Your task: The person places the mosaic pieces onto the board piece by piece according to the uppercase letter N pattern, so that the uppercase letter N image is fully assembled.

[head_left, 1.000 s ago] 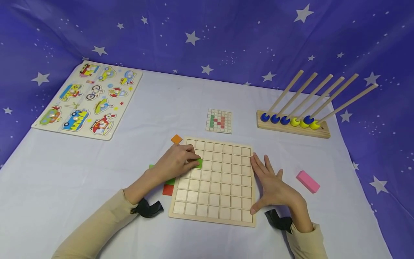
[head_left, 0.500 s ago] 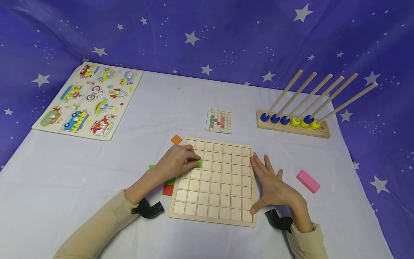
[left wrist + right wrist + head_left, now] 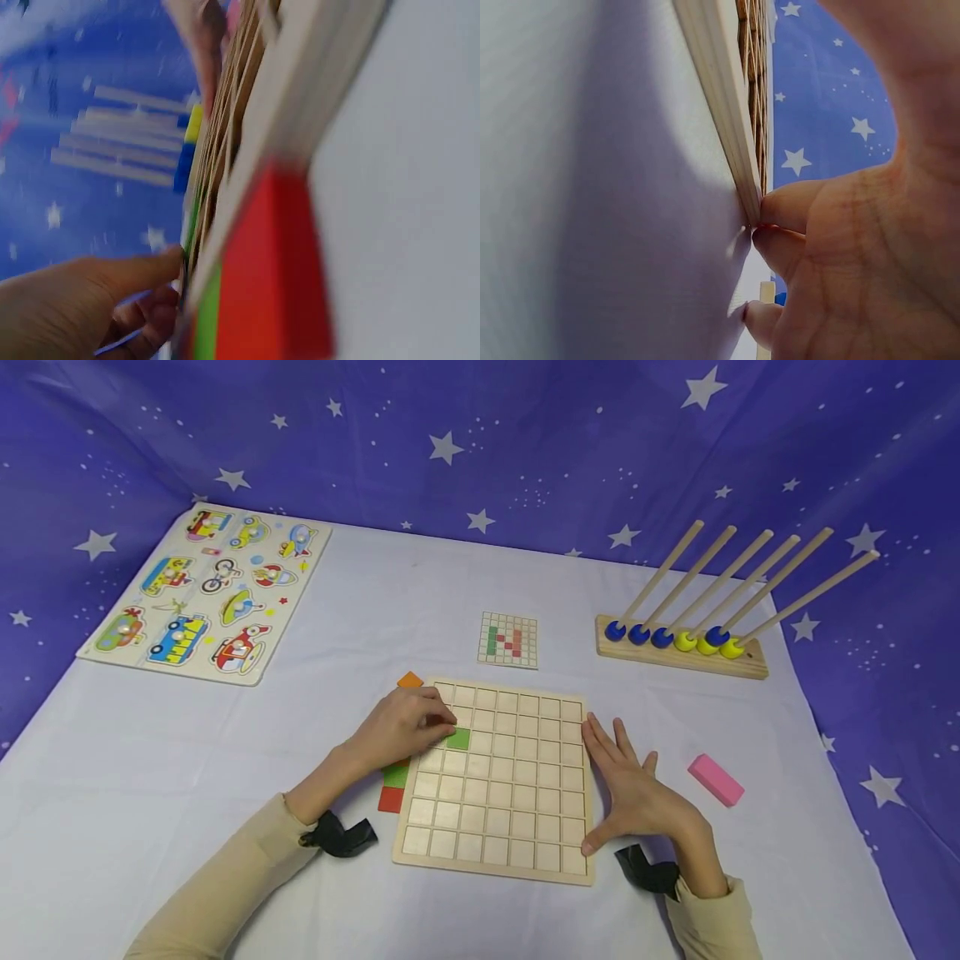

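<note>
A wooden grid board (image 3: 495,870) lies on the white cloth. In one of its left-hand cells, third row from the far side, sits a green square tile (image 3: 458,739). My left hand (image 3: 397,727) is over the board's far left part, fingers bent, the tips just left of the tile and holding nothing. In the left wrist view the hand (image 3: 82,304) shows beside the board's rim. My right hand (image 3: 633,793) is spread along the board's right edge; its thumb and fingertips touch the rim, as the hand (image 3: 847,232) in the right wrist view also shows.
Beside the board's left edge lie a red tile (image 3: 391,799), another green tile (image 3: 395,776) and an orange tile (image 3: 410,680). Beyond the board is a pattern card (image 3: 507,641). A peg-and-bead stand (image 3: 678,658), a pink block (image 3: 716,780) and a vehicle puzzle (image 3: 206,593) stand around.
My left fingers have let go of the green tile and drawn back slightly left. The tile stays in its cell. My right hand has kept its place on the board's edge.
</note>
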